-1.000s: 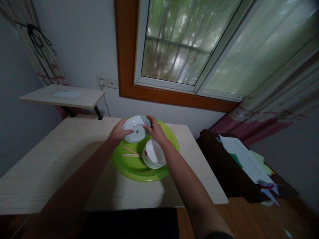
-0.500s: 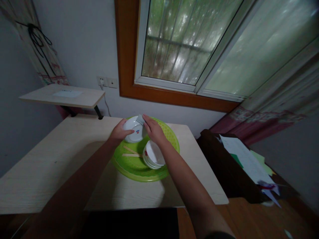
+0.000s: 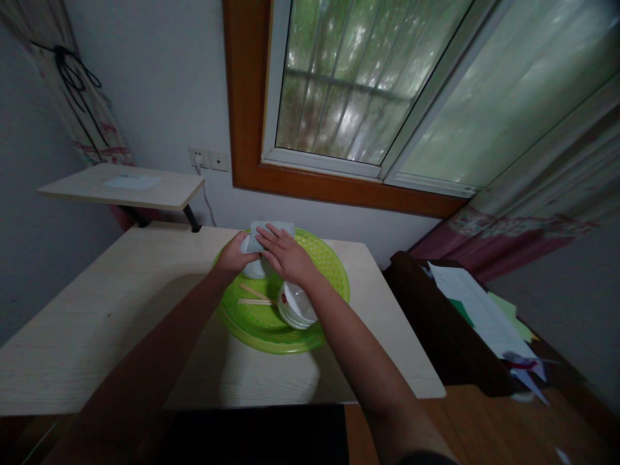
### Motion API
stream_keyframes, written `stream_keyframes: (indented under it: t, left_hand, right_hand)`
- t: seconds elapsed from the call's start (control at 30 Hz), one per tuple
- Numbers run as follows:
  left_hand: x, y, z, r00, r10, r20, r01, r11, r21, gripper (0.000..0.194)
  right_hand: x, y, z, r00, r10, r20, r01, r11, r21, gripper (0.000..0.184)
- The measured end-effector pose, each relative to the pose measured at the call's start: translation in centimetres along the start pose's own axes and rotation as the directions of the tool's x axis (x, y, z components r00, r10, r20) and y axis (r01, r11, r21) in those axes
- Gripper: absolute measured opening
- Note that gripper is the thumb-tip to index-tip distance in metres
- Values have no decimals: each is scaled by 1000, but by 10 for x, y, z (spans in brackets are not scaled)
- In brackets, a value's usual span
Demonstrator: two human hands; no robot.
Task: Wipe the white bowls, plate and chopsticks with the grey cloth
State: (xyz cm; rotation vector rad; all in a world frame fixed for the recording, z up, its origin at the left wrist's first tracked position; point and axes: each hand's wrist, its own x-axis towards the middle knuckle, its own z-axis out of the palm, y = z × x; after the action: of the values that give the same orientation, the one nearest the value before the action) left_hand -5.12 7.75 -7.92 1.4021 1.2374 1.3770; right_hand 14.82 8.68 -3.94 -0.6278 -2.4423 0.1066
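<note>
My left hand [image 3: 233,254] grips a white dish [image 3: 254,269] by its left edge, tilted over the back of a green round tray [image 3: 276,345]. Across the dish lies a grey cloth [image 3: 255,241], hiding most of it. My right hand [image 3: 288,258] holds the cloth against the dish, its fingers stretched over the fabric. Below my right wrist, stacked white bowls [image 3: 295,310] with a red mark stand on the tray, partly covered by my forearm. A pair of light wooden chopsticks [image 3: 254,301] rests left of the bowls.
The tray stands on a pale wooden table [image 3: 140,310] against the wall. At the back left is a raised shelf [image 3: 121,187] with a paper on it. A dark brown piece of furniture [image 3: 436,323] with papers is right of the table.
My right hand has moved left over the dish, and the cloth is now spread across it, covering the printed mark. My left hand keeps its grip in nearly the same place.
</note>
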Motion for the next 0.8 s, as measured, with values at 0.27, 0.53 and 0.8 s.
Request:
stream_keyframes:
  t: [0.27,0.53,0.8]
  left_hand:
    - [-3,6,-3,981,-45,-188,43,999,-19,55]
    - [-2,3,-4,980,-46,-196,43,999,-23,55]
    - [3,-7,-5,984,-66,-164,66,998,-4,56]
  right_hand:
    - [-13,40,12,912,389,-130,-353,907,231,57]
    - [-16,45,17,917,383,-114,-352,909,221,58]
    - [-4,9,8,999,19,-28,-17,999,48,48]
